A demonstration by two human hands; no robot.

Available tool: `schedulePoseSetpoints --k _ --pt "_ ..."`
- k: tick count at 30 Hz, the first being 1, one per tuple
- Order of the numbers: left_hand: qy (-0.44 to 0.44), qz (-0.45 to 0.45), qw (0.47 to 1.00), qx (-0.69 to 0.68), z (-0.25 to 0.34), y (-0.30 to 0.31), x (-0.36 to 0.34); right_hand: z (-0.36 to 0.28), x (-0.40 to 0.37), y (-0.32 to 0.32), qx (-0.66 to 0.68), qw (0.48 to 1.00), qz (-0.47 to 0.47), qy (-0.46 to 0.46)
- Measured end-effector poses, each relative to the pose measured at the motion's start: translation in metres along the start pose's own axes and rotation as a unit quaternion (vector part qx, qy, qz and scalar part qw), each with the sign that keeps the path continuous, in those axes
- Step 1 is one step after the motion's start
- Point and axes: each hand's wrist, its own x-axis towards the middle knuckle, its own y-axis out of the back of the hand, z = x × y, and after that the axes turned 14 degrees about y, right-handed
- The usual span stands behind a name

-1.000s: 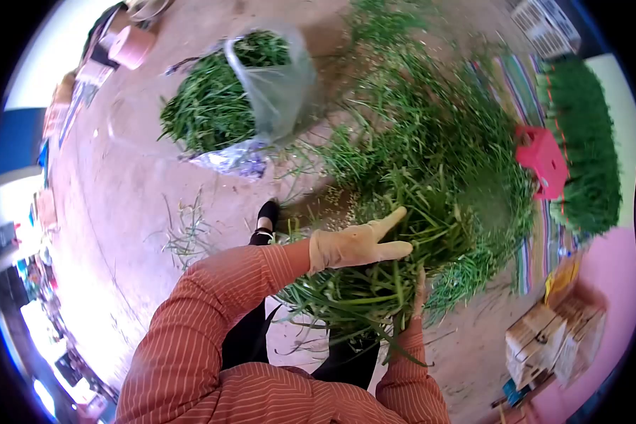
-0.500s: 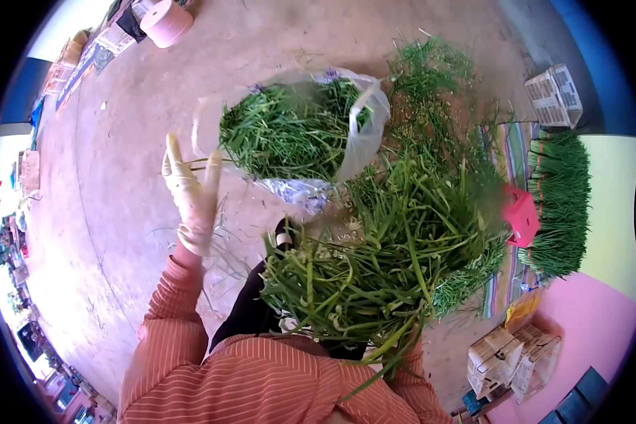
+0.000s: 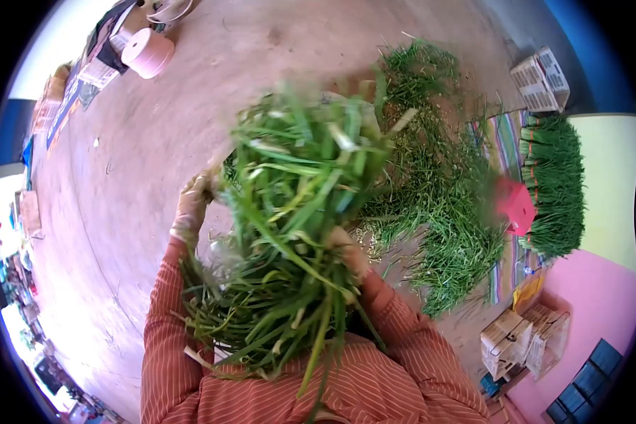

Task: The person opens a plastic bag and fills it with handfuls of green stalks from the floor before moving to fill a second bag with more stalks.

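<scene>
A large loose heap of long green chive-like leaves [image 3: 297,177] fills the middle of the view, partly blurred by motion. My right hand [image 3: 348,253] presses into its right side, with the fingers mostly buried among the leaves. On the heap's left, my gloved left hand [image 3: 195,201] is closed at the edge of the clear plastic bag [image 3: 222,260]. Most of that bag is hidden beneath the leaves. My forearms in striped sleeves flank the heap, and some leaves hang down over my lap.
Scattered leaf trimmings [image 3: 456,254] cover the floor to the right. Beyond them lie a striped mat [image 3: 502,138], a pink box [image 3: 516,206] and rows of bundled greens [image 3: 555,187]. White crates [image 3: 505,343] stand lower right, another crate [image 3: 542,79] upper right. A pink spool [image 3: 148,53] is upper left.
The leaf heap has moved left from the right side to over the bag, carried with my right arm. My left hand has gone from spread fingers to closed at the bag's edge.
</scene>
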Motion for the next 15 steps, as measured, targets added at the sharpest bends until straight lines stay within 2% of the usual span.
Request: schedulePoseSetpoints --k 1,2,4,7,10,11,13,14,15 --pt "0.033 -0.006 0.996 -0.083 -0.002 0.0 0.006 0.007 0.02 -0.003 -0.008 0.999 -0.011 -0.037" --pt "0.039 -0.004 0.996 -0.077 -0.005 0.009 0.011 0.019 0.043 0.002 0.004 0.997 -0.033 -0.071" --pt "0.179 -0.078 0.971 -0.139 -0.009 0.028 0.023 0.052 0.083 0.019 0.058 0.99 -0.058 -0.117" --pt "0.217 -0.093 0.964 -0.122 0.008 0.012 0.012 0.099 0.119 0.055 0.196 0.967 -0.025 -0.159" --pt "0.234 -0.077 0.966 -0.076 0.015 0.007 0.012 0.121 0.129 0.096 0.285 0.944 0.062 -0.151" --pt "0.235 -0.071 0.968 -0.042 0.018 0.007 0.012 0.124 0.131 0.111 0.268 0.948 0.104 -0.133" --pt "0.266 -0.05 0.962 -0.035 0.025 0.005 0.014 0.113 0.133 0.146 0.125 0.972 0.176 -0.098" --pt "0.241 -0.024 0.968 -0.059 0.025 0.005 0.012 0.103 0.122 0.15 0.147 0.944 0.294 -0.032" --pt "0.215 0.003 0.973 -0.082 0.025 0.006 0.01 0.095 0.124 0.16 0.139 0.927 0.349 -0.014"
